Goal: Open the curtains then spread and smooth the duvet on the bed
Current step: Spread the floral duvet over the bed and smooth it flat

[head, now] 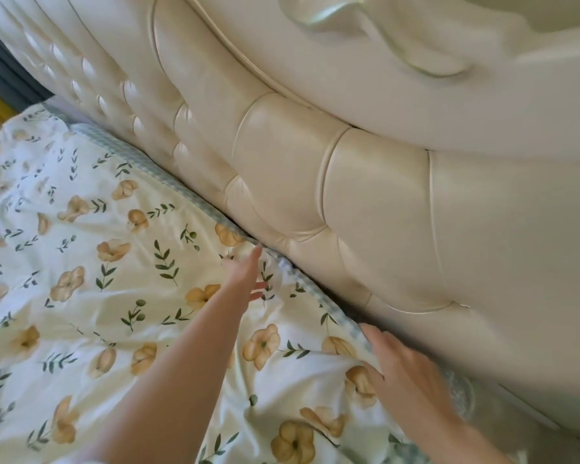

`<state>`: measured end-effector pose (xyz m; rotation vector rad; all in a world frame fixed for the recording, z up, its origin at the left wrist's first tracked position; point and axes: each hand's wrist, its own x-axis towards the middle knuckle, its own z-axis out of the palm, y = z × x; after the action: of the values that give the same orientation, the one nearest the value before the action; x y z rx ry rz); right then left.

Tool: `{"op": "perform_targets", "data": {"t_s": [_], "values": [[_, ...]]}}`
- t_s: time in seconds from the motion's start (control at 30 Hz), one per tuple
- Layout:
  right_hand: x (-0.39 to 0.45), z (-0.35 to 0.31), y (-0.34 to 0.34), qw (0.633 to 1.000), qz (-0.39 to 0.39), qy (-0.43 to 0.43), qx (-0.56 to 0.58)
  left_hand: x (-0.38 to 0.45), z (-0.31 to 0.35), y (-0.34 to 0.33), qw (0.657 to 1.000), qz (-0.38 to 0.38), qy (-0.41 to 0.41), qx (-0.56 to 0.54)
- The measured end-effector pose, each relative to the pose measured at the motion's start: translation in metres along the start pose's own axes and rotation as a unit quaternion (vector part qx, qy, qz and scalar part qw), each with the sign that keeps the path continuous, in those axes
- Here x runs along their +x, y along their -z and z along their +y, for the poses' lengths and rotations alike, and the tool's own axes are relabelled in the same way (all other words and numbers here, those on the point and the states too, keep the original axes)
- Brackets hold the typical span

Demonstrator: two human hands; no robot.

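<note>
Hands, two of them, lie flat with straight fingers on one flowered duvet, left hand and right hand beside one padded headboard.

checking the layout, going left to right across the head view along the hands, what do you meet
duvet → left hand → checked duvet edge → right hand → headboard
</note>
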<state>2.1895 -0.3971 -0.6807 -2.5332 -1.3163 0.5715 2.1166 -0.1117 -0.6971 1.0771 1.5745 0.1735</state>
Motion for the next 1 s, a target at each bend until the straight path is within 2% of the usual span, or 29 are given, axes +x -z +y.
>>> {"op": "perform_targets", "data": {"t_s": [0.1,0.17,0.23,0.3,0.37,0.47,0.5,0.57,0.63,0.73,0.9,1.0], "values": [[-0.011,0.003,0.034,0.998,0.051,0.029,0.034,0.008,0.013,-0.004,0.999,0.028,0.016,-0.002],[-0.019,0.01,0.059,0.993,0.09,0.044,0.055,0.005,0.021,-0.012,0.998,0.053,-0.023,0.032],[-0.029,0.02,0.072,0.991,0.116,0.058,0.042,-0.008,0.031,-0.02,0.983,0.119,-0.135,0.044],[-0.035,0.032,0.077,0.988,0.136,0.057,0.048,-0.024,0.035,-0.031,0.947,0.191,-0.254,0.039],[-0.037,0.042,0.068,0.988,0.138,0.073,-0.016,-0.028,0.029,-0.036,0.938,0.167,-0.297,0.059],[-0.042,0.042,0.046,0.988,0.068,0.037,-0.137,-0.013,-0.002,-0.039,0.957,-0.051,-0.204,0.202],[-0.044,0.039,0.038,0.987,0.032,0.018,-0.156,-0.008,-0.016,-0.039,0.942,-0.12,-0.163,0.267],[-0.048,0.032,0.019,0.986,-0.025,-0.001,-0.167,-0.01,-0.041,-0.041,0.888,-0.215,-0.131,0.384],[-0.047,0.026,0.002,0.984,-0.067,-0.002,-0.163,-0.021,-0.06,-0.046,0.875,-0.265,-0.14,0.381],[-0.039,0.02,-0.029,0.978,-0.148,0.018,-0.147,-0.032,-0.084,-0.045,0.889,-0.261,-0.195,0.323],[-0.015,-0.003,-0.057,0.94,-0.277,-0.019,-0.199,-0.051,-0.128,-0.003,0.887,-0.125,-0.334,0.293],[0.005,-0.003,-0.066,0.912,-0.318,-0.073,-0.25,-0.053,-0.154,0.023,0.875,-0.095,-0.367,0.3]]}}
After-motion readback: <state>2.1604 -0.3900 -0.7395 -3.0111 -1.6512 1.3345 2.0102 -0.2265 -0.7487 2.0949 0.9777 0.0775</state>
